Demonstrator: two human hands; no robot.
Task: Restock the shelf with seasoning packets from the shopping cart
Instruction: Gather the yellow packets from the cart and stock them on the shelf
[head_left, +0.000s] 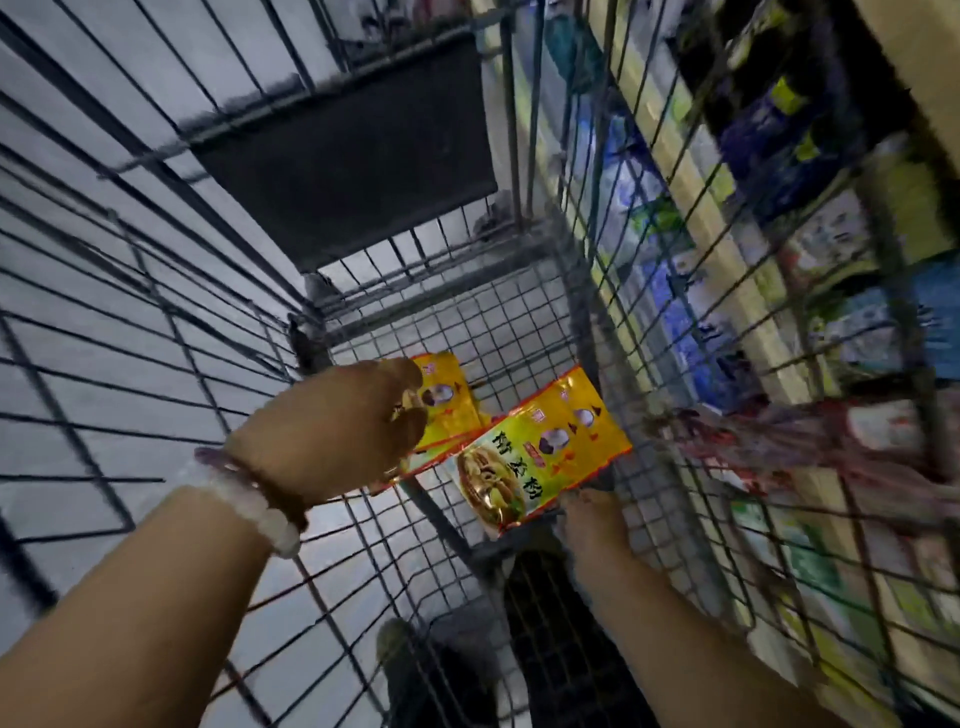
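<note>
From the head camera, both arms reached down into the wire shopping cart (156, 291). The left hand (332, 431) had its fingers (410, 415) curled shut around the near ends of several yellow seasoning packets (447, 410), which fanned out from the grip toward the cart's far end, above the mesh floor. The front packet (540, 457) lay tilted across the middle, its lower corner touching the right hand (592, 525); the right hand's fingers were hidden beneath that packet, so I could not tell whether they were closed or loose. The packets were glossy yellow with red edges, dark printed characters, a picture of golden food and small round images near the top. A pale beaded bracelet (254, 499) circled the left wrist. Blurred shelves (779, 234) of goods stood beyond the cart's right side.
</note>
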